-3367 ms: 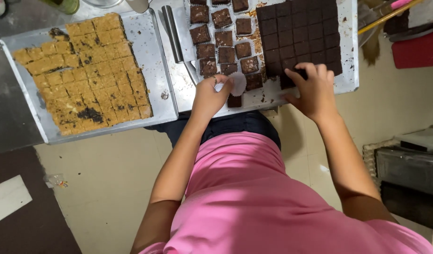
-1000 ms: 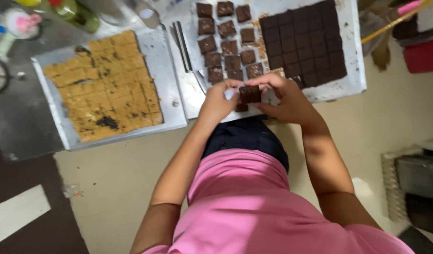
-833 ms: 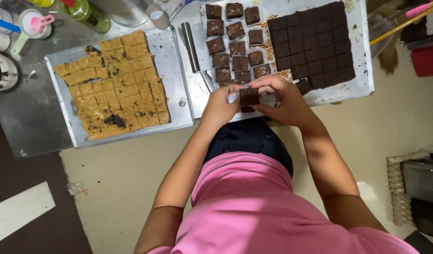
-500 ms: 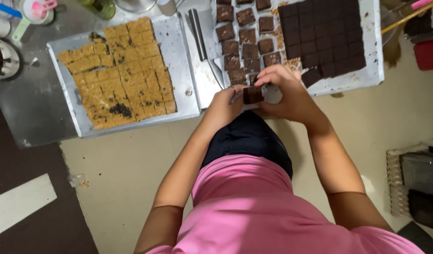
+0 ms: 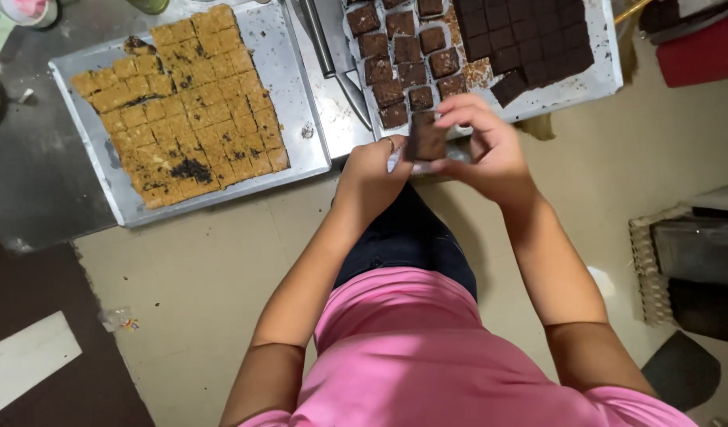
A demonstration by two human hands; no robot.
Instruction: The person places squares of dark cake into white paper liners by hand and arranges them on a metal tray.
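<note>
Both my hands meet over the near edge of the table around one dark brown square [image 5: 429, 139] in a clear wrapper. My left hand [image 5: 372, 170] pinches its left side and my right hand [image 5: 490, 142] cups it from the right and above. Just beyond lies a metal tray [image 5: 597, 83] with several separate dark squares [image 5: 399, 67] and an uncut-looking dark slab scored into squares [image 5: 526, 43].
A second metal tray [image 5: 300, 119] on the left carries a golden-brown slab cut into squares [image 5: 182, 103], with a dark patch on it. A metal knife [image 5: 332, 63] lies between the trays. Beige floor below, a woven basket [image 5: 648, 261] at right.
My hands left the tray edge, came together and lifted one dark square toward me. The camera view has shifted, so the trays sit higher in frame.
</note>
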